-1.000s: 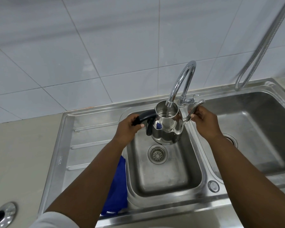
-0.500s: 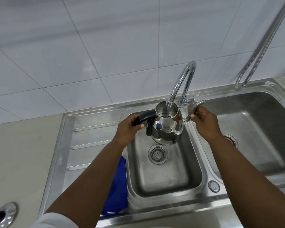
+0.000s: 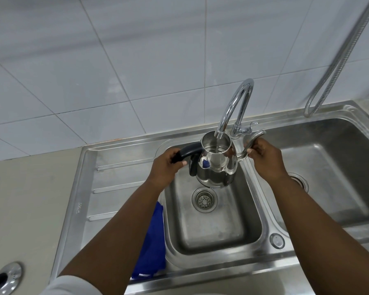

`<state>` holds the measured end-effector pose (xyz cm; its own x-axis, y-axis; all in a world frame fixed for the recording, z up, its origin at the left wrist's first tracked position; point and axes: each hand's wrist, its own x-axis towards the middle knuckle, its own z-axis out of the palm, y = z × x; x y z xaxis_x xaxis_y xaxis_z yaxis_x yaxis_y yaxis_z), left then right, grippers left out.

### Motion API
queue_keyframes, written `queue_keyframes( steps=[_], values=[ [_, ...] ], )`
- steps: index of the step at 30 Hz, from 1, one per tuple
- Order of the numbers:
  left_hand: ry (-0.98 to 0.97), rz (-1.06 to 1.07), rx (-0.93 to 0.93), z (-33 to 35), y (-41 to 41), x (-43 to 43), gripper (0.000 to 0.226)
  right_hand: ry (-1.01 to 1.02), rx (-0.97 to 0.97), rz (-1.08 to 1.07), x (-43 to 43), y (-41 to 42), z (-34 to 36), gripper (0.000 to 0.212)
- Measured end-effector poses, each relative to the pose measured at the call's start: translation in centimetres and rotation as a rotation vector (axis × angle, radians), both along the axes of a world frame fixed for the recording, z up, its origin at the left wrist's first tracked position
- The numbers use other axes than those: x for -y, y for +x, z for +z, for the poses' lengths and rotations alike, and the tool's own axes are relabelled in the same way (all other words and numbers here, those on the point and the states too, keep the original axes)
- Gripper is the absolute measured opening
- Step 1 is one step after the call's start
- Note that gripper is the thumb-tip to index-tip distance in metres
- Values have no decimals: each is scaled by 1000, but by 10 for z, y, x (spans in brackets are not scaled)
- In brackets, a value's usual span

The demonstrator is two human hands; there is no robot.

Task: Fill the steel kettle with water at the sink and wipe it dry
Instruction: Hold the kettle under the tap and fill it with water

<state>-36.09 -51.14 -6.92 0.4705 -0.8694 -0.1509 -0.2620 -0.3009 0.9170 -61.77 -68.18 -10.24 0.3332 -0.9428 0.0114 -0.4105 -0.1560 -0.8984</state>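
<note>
The shiny steel kettle (image 3: 216, 167) hangs lidless over the left basin of the sink (image 3: 213, 228), its mouth right under the curved chrome tap (image 3: 235, 107). A thin stream of water runs from the tap into the kettle. My left hand (image 3: 167, 165) is closed around the kettle's black handle. My right hand (image 3: 263, 159) grips the kettle's curved steel spout on the right side. A blue cloth (image 3: 152, 241) lies on the drainboard, partly hidden under my left forearm.
The kettle's steel lid with a black knob (image 3: 5, 277) lies on the beige counter at the bottom left. A second basin (image 3: 328, 167) sits to the right. A flexible metal hose (image 3: 337, 60) hangs down the tiled wall at the upper right.
Hands and kettle have barely moved. The water stream into the kettle shows more plainly now.
</note>
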Motion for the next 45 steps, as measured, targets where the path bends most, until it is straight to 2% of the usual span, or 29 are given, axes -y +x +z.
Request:
queue_keyframes(
  steps=[45],
  values=[
    [1,15,10,-2,-1,0,32,-5,4,-10,-3,-2,1,17]
  ],
)
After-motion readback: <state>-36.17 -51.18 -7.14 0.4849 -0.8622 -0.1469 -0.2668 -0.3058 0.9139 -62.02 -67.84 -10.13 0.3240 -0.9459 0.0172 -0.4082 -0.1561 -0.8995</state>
